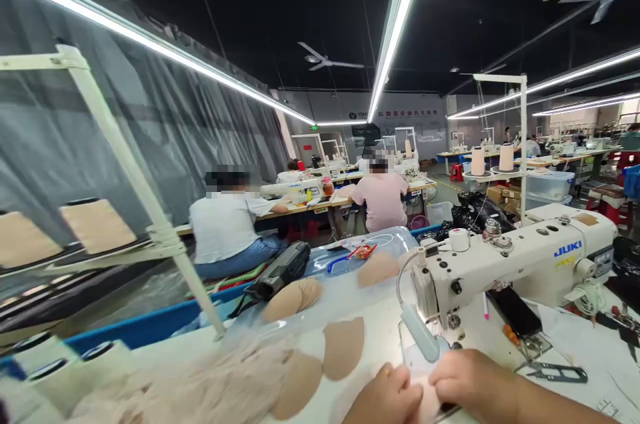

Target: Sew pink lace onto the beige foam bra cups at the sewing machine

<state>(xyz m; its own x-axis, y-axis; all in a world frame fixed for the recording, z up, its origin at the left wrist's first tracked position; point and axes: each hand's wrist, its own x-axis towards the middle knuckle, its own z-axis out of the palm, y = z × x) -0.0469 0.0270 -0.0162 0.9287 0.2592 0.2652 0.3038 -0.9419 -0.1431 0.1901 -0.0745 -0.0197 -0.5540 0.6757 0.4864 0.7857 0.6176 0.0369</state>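
Below the needle area of a white JUKI sewing machine (505, 271), both my hands grip a pale pink fabric piece (428, 403). My left hand (387, 396) is closed on its left side, thumb and fingers together. On the right, my right hand (467, 379) pinches the same piece near the presser foot, which is partly hidden. A grey lamp head (423, 336) hangs just above my fingers. Beige curved cup pieces (344, 346) lie to the left of my left hand, beside a heap of pale lace fabric (200, 381).
Thread snips (557, 373), a black phone (514, 311) and a pink pen (485, 306) lie right of the machine head. A clear plastic bin (395, 237) stands behind the table. Thread cones (97, 225) sit on a stand at left. Two people are seated ahead.
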